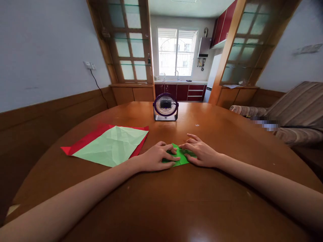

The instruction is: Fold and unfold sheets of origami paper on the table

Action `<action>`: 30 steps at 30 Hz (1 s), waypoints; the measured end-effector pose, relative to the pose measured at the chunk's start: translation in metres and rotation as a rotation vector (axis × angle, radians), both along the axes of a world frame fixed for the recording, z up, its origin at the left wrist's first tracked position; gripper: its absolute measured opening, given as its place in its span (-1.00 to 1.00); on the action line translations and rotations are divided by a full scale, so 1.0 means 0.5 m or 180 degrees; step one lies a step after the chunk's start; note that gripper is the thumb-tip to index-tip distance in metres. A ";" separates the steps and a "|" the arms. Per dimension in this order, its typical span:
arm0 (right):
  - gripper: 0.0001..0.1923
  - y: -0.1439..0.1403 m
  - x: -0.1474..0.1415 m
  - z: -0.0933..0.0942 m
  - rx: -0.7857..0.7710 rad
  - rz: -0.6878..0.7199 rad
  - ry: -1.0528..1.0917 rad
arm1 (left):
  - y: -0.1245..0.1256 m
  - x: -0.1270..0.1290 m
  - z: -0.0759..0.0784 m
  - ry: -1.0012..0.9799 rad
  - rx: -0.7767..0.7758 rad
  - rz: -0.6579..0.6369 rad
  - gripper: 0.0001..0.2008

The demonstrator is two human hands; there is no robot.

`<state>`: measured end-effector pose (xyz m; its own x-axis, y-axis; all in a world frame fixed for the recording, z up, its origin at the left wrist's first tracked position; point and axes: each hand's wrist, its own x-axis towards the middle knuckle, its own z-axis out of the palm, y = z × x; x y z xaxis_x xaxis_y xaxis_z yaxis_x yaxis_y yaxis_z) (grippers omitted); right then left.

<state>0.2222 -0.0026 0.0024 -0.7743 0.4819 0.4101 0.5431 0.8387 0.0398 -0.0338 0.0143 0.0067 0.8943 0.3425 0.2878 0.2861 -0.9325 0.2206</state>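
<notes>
A small folded piece of green paper point(181, 155) lies flat on the round wooden table point(161, 201) in front of me. My left hand point(157, 156) rests on its left part, fingers spread and pressing down. Over the right part lies my right hand point(199, 151), fingertips touching the paper near its middle fold. Both hands cover much of the paper, so its full shape is hidden.
To the left lies a creased pale green sheet point(113, 144) on top of a red sheet point(83, 141). A small purple desk fan point(166, 107) stands at the table's far side. A sofa point(292, 111) is on the right, a kitchen behind.
</notes>
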 end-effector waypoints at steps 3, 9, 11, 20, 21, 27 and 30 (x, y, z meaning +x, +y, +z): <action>-0.69 -0.005 0.012 -0.002 0.0030 0.0007 0.0011 | 0.000 -0.001 0.000 -0.0023 -0.0005 0.0028 -0.73; -0.66 -0.017 0.046 -0.008 -0.0006 0.0039 0.0070 | 0.002 0.000 -0.005 -0.0094 -0.0039 0.0005 -0.74; -0.68 -0.023 0.061 -0.008 -0.0035 0.0091 0.0100 | 0.002 0.002 -0.004 -0.0098 -0.0065 0.0022 -0.75; -0.89 -0.055 0.105 0.002 -0.0088 0.0264 0.0348 | 0.009 0.034 -0.006 -0.0106 0.0245 0.0246 -0.66; -0.90 -0.056 0.106 0.004 -0.0085 0.0299 0.0349 | 0.009 0.038 -0.007 -0.0099 0.0287 0.0271 -0.65; -0.85 -0.055 0.116 0.002 0.0030 0.0488 0.0425 | 0.005 0.048 -0.009 -0.0113 0.0419 0.0437 -0.73; -0.80 -0.052 0.119 -0.001 0.0076 0.0419 0.0512 | 0.004 0.048 -0.011 -0.0113 0.0436 0.0321 -0.74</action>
